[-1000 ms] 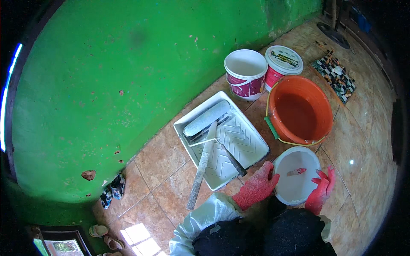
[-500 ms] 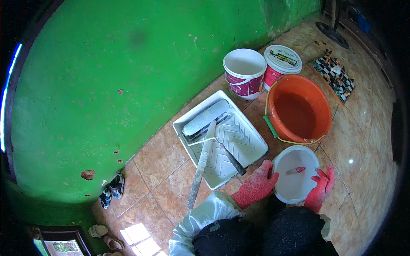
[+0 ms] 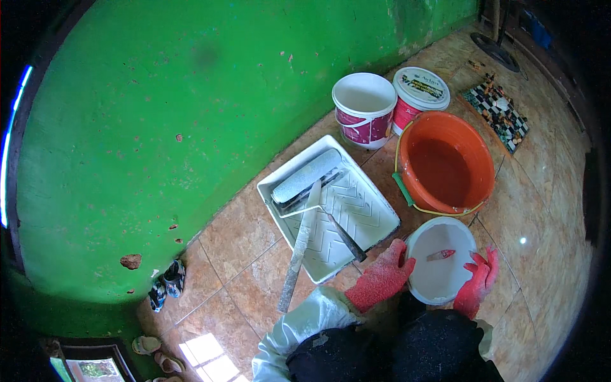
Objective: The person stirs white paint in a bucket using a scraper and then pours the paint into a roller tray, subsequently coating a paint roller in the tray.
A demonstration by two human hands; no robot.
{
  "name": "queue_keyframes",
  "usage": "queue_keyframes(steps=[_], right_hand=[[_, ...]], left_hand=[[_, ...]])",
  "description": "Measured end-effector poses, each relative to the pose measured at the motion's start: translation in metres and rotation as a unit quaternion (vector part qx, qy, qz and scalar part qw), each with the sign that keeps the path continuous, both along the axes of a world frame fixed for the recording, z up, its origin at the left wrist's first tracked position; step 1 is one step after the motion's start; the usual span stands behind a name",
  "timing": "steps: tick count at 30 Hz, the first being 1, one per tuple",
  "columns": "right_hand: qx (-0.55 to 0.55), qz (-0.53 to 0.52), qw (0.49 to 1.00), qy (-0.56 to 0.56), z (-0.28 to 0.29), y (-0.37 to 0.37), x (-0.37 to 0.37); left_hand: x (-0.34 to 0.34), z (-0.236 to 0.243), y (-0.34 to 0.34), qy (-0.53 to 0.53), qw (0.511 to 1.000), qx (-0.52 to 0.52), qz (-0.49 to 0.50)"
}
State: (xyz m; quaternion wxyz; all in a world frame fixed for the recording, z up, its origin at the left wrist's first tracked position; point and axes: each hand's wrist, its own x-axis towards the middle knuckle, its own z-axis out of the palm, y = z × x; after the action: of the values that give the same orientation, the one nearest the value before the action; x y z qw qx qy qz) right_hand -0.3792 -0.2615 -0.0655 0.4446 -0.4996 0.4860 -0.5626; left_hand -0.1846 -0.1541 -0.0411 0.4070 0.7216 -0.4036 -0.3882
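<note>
My left hand (image 3: 384,275), in a pink-red rubber glove, grips the left rim of a small white bucket (image 3: 434,283). My right hand (image 3: 476,280), gloved the same, has its fingers on that bucket's right rim. A small red-and-white object (image 3: 440,254) lies inside the bucket. Left of it is a white paint tray (image 3: 372,216) holding a light blue roller (image 3: 307,175), crossed by a long paint-spattered stick (image 3: 296,274) and a dark roller handle (image 3: 347,239). An orange bucket (image 3: 442,169) with cloudy brown contents and a green grip stands just beyond.
A white-and-maroon pail (image 3: 363,127) and a lidded pail (image 3: 421,89) stand against the peeling green wall (image 3: 159,114). A chessboard with pieces (image 3: 493,111) and a round stand base (image 3: 493,51) are at right. Shoes (image 3: 172,280) and sandals (image 3: 146,344) lie at lower left.
</note>
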Motion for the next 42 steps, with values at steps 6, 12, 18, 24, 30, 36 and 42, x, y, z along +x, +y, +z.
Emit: queue_keyframes(steps=[6, 12, 18, 24, 30, 36, 42], right_hand=[[0.015, -0.001, 1.0, -0.016, -0.002, -0.001, -0.002], [0.022, 0.003, 1.0, 0.016, -0.002, 0.0, -0.004], [0.034, 0.0, 0.999, 0.009, -0.004, -0.002, -0.007], [0.02, -0.011, 1.0, 0.021, 0.005, 0.002, 0.003], [0.015, 0.0, 1.0, -0.002, 0.003, 0.002, 0.001], [0.0, 0.005, 1.0, 0.015, -0.001, 0.001, -0.002], [0.02, 0.009, 1.0, 0.019, -0.002, 0.0, -0.005]], left_hand=[[-0.001, 0.001, 0.0, 0.019, 1.0, -0.015, 0.011], [0.001, -0.003, 0.001, 0.02, 1.0, -0.021, 0.002], [0.001, 0.002, 0.0, 0.03, 1.0, 0.004, -0.008], [0.0, 0.001, 0.0, 0.007, 1.0, -0.001, -0.002], [0.0, -0.006, 0.0, 0.026, 1.0, -0.006, -0.001], [-0.002, -0.003, 0.001, 0.011, 1.0, -0.017, 0.01], [0.001, 0.004, 0.0, 0.018, 1.0, -0.001, 0.003]])
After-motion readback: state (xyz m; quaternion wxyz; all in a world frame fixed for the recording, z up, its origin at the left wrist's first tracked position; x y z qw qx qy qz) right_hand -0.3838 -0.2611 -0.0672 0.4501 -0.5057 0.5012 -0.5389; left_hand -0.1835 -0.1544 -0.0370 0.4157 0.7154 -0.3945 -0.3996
